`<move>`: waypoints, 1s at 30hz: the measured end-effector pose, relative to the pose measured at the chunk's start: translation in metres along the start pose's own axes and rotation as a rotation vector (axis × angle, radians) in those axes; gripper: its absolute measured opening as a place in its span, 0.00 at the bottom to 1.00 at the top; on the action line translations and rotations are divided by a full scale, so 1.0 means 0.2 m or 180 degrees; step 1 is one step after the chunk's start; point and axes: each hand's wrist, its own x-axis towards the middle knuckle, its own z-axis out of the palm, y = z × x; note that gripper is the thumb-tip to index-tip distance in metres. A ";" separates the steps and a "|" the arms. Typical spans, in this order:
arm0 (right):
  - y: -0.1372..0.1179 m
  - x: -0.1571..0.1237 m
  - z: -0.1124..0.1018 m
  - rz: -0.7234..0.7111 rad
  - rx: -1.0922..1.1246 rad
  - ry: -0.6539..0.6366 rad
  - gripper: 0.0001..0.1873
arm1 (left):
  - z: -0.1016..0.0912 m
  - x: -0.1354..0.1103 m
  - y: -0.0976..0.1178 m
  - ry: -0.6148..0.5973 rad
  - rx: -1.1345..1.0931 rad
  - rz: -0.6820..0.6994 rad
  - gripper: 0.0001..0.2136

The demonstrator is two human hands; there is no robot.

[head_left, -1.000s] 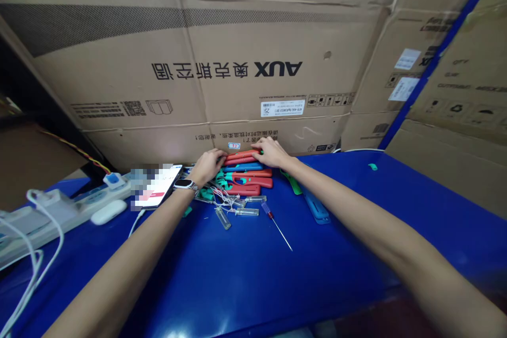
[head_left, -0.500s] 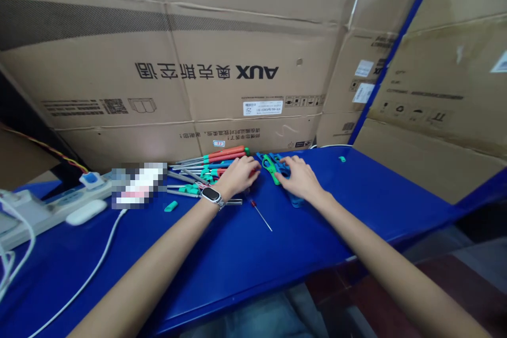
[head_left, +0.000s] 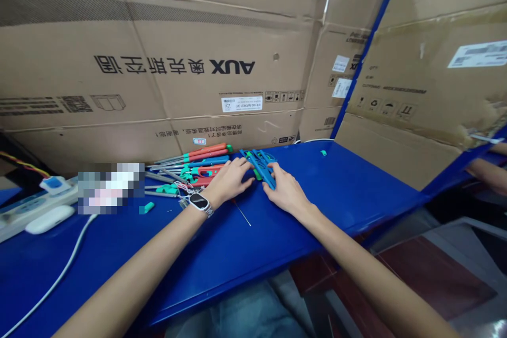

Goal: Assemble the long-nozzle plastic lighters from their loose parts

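My right hand [head_left: 289, 187] has its thumb and fingers around the near end of a blue plastic lighter handle piece [head_left: 266, 175]. More blue handle pieces and a green piece [head_left: 253, 165] lie just beyond it. My left hand [head_left: 231, 178], with a watch [head_left: 199, 202] on the wrist, hovers left of these pieces, fingers apart and slightly bent, nothing visible in them. Under it a thin screwdriver [head_left: 243, 215] shows only its metal shaft; its handle is hidden. To the left lie several stick lighters [head_left: 206, 153] with red or blue handles and metal tubes.
A green plastic bit [head_left: 148, 207] lies front left, another [head_left: 324, 153] at the back right. A power strip [head_left: 63, 200] with a white cable [head_left: 59, 296] occupies the left of the blue table [head_left: 190, 269]. Cardboard [head_left: 178, 21] walls the back. Another person's hand [head_left: 489, 175] shows far right.
The view has turned right. My right hand has taken a blue handle piece, which now slants toward me. My left hand has stayed close by, its fingers lowered a little.
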 end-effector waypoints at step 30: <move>-0.40 -0.05 0.23 -0.1794 0.1239 -0.0689 0.11 | -0.28 -0.83 -0.19 0.0254 -0.0565 -0.0722 0.16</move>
